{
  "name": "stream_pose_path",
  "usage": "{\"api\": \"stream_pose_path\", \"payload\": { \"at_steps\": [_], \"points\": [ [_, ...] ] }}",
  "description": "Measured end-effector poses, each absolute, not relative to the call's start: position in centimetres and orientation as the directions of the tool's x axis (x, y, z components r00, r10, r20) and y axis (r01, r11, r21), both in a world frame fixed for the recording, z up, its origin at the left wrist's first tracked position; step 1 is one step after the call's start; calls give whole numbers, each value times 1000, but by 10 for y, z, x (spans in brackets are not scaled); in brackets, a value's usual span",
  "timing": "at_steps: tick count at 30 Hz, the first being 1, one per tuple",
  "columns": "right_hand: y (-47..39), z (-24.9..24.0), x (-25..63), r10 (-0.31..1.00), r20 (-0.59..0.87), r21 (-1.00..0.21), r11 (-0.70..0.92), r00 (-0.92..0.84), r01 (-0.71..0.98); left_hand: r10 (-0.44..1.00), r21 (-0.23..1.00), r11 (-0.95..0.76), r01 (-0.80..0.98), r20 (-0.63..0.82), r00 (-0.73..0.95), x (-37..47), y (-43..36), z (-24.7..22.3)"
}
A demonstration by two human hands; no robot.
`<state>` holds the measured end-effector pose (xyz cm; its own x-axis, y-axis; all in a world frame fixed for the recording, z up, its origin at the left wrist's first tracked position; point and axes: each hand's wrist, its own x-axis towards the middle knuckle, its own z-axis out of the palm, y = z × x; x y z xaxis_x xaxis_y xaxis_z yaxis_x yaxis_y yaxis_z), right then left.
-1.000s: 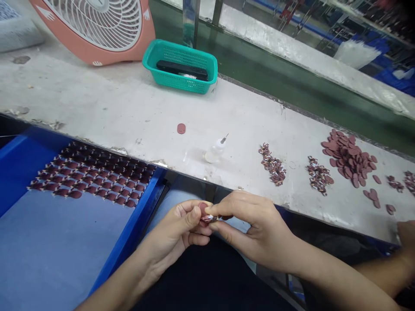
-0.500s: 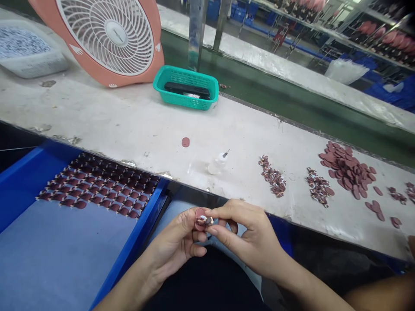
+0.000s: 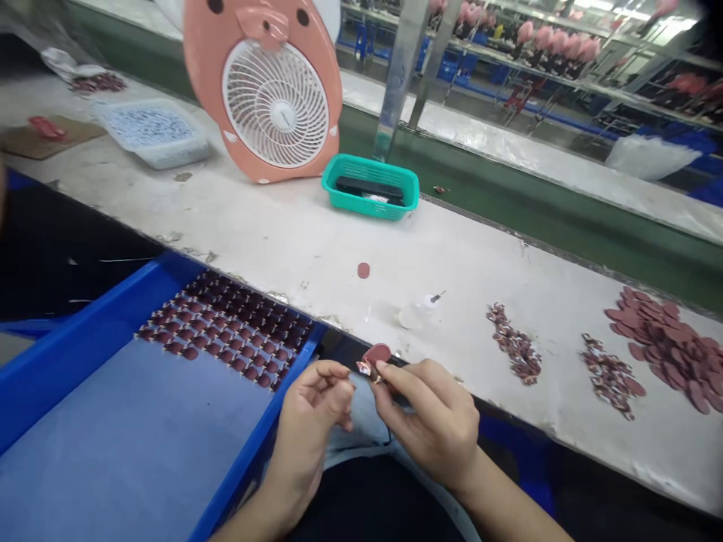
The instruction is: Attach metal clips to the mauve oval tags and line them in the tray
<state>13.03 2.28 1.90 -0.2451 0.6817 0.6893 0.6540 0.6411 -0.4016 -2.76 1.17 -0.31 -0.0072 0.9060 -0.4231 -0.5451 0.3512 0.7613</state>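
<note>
My right hand (image 3: 432,418) pinches a small painted figure on a reddish-brown oval disc (image 3: 377,352) between thumb and fingertips, above my lap. The fine shape of the figure is too small to make out. Just left of it, my left hand (image 3: 316,410) is loosely curled, its thumb and forefinger slightly apart, with nothing visible in it. On the bench (image 3: 271,233) beyond my hands lie a single oval disc (image 3: 364,270) and a clear squeeze bottle with a needle tip (image 3: 415,315). Rows of similar disc pieces (image 3: 226,324) fill the far end of a blue tray (image 3: 240,470).
Small painted parts (image 3: 515,345) lie heaped to the right, with another such heap (image 3: 611,376) and a large pile of oval discs (image 3: 669,339) beyond. A green basket (image 3: 370,209), a pink fan (image 3: 333,135) and a white tub (image 3: 175,154) stand along the bench.
The disc piece has left my left hand and is now in my right, with the disc turned upward. My left hand has drawn slightly away from it. The view has swung left.
</note>
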Motion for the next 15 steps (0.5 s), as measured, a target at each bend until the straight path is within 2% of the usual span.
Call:
{"api": "stream_pose_path", "payload": {
  "at_steps": [2, 4, 10, 15],
  "points": [
    [27, 9, 120, 601, 723, -265, 696, -340, 667, 923, 808, 288, -514, -376, -75, -31, 8, -4],
    [31, 1, 109, 564, 717, -218, 740, -411, 636, 923, 827, 263, -497, -365, -118, -36, 7, -5],
    [39, -7, 75, 570, 661, -245, 779, -488, 578, 863, 851, 284, -442, -428, -269, -58, 7, -6],
    [28, -4, 71, 525, 652, -263, 833, -547, 486, 775, 908, 382, -170, -415, -477, -116, 10, -42]
  ]
}}
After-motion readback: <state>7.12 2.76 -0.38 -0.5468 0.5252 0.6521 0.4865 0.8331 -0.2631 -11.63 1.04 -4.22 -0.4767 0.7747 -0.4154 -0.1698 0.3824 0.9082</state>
